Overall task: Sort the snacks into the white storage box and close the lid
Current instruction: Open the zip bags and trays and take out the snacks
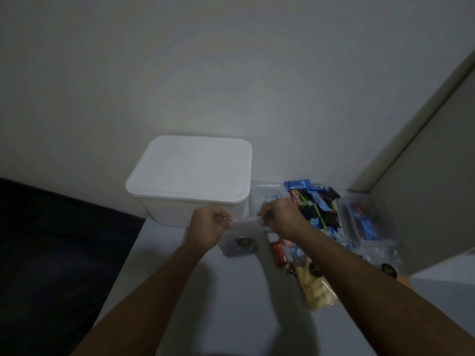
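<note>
Head | both hands' fingers (226, 219) curled, pinching clear bag (239, 240) (top edge)

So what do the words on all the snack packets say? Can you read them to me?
"Kalp…": white letters on the blue packet behind the pile; they run sideways and the end is cut off.
Red packet: has printing, too blurred to read.
Blue packet in the clear tray: lettering too blurred.
Round black stickers on the clear bags: too small to read.
White storage box: no writing visible.

A pale table (231, 317) stands against a plain wall (205, 73) — dark floor (51, 253) beside it.
</note>
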{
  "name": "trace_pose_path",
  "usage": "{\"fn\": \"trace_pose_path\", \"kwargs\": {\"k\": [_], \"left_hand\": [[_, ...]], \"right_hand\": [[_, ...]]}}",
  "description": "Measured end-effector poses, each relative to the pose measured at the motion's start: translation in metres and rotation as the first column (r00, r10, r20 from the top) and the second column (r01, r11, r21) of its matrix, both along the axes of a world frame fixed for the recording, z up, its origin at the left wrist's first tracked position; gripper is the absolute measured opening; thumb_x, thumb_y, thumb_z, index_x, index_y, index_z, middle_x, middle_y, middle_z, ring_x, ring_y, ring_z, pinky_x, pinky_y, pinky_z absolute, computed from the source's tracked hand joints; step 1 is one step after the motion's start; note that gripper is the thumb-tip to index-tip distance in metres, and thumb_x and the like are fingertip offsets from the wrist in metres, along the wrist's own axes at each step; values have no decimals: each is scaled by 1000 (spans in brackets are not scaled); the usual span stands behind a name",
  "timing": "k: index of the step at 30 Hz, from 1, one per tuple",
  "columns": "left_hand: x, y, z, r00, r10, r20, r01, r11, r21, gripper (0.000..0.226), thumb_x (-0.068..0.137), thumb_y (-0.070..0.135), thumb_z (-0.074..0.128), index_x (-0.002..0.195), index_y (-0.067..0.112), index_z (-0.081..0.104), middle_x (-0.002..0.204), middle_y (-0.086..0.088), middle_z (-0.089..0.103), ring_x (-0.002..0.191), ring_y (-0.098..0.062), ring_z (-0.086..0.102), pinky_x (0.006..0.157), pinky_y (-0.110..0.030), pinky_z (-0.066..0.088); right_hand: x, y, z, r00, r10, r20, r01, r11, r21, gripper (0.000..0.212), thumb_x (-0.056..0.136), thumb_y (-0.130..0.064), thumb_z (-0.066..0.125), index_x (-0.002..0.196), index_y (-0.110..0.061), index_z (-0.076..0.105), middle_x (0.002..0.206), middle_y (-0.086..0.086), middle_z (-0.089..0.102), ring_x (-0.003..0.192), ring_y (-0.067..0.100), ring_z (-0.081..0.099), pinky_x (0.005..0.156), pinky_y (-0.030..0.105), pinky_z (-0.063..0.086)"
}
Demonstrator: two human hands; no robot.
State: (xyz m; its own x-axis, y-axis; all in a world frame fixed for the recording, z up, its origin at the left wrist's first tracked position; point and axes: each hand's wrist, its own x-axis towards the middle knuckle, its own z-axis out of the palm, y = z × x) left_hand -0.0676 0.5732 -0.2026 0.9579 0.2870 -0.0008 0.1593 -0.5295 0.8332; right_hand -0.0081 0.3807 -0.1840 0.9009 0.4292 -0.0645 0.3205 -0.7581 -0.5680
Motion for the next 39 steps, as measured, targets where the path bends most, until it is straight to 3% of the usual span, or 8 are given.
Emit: {"fn": "trace_pose_path", "kwargs": {"k": [3, 11, 16, 22, 25, 31, 34, 39], "left_hand": [[1, 8, -3, 1000, 25, 13, -26, 1000, 15, 12, 66, 2, 79, 63, 12, 73, 57, 2, 64, 54, 2, 54, 62, -20, 46], [10, 12, -15, 980, 197, 10, -197, 978, 64, 20, 73, 5, 74, 93, 5, 76, 93, -12, 75, 92, -25, 70, 88, -35, 54], [4, 5, -13, 955, 298, 8, -296, 946, 135, 27, 72, 13, 78, 97, 7, 70, 96, -11, 71, 91, -27, 65, 83, -33, 49], [0, 4, -16, 960, 278, 22, -278, 960, 41, 7, 73, 10, 76, 69, 11, 70, 66, -10, 68, 69, -29, 66, 67, -36, 55], [-1, 9, -12, 966, 255, 34, -256, 967, 0, 6, 72, 8, 77, 68, 9, 72, 60, -10, 66, 60, -22, 61, 66, -33, 53], [0, 6, -11, 974, 221, -57, -225, 972, -74, 3, 70, 10, 78, 70, 12, 75, 63, -10, 71, 60, -21, 66, 71, -37, 59], [1, 6, -8, 972, 218, -89, -231, 959, -165, 7, 66, 21, 75, 66, 14, 74, 63, -12, 71, 62, -27, 71, 70, -46, 60], [5, 8, -9, 969, 208, -135, -228, 961, -154, 23, 72, 9, 76, 53, 20, 70, 59, -12, 70, 60, -25, 70, 72, -45, 60]], "right_hand": [[7, 6, -3, 1000, -19, 3, 19, 1000, -4, 15, 83, -1, 70, 91, -12, 75, 86, 3, 74, 76, 10, 67, 84, 32, 58], [16, 22, -13, 992, -115, 58, 116, 993, -3, 33, 84, 4, 65, 111, -14, 69, 98, 2, 72, 85, 11, 64, 86, 31, 56], [17, 21, -17, 982, -182, 53, 179, 982, 64, 30, 86, -4, 67, 115, -12, 66, 97, 3, 71, 82, 9, 61, 80, 25, 52], [14, 13, -9, 991, -128, -34, 131, 987, 93, 5, 87, -8, 67, 90, -10, 71, 83, 0, 67, 74, 9, 60, 78, 27, 53], [14, 6, 1, 996, -80, -34, 83, 991, 102, 4, 85, -5, 69, 85, -8, 72, 73, -5, 64, 65, 5, 59, 75, 27, 54], [15, 1, 6, 996, -86, 29, 84, 994, 72, 5, 86, -10, 69, 90, -11, 72, 78, -6, 63, 70, 2, 56, 64, 12, 41], [16, 0, 6, 995, -99, 26, 97, 993, 69, 6, 85, -10, 70, 89, -10, 74, 79, -1, 66, 74, 9, 61, 73, 22, 49], [19, 5, 1, 991, -129, -38, 131, 989, 65, 9, 84, -3, 68, 85, -8, 75, 79, 3, 69, 76, 15, 65, 83, 30, 56]]}}
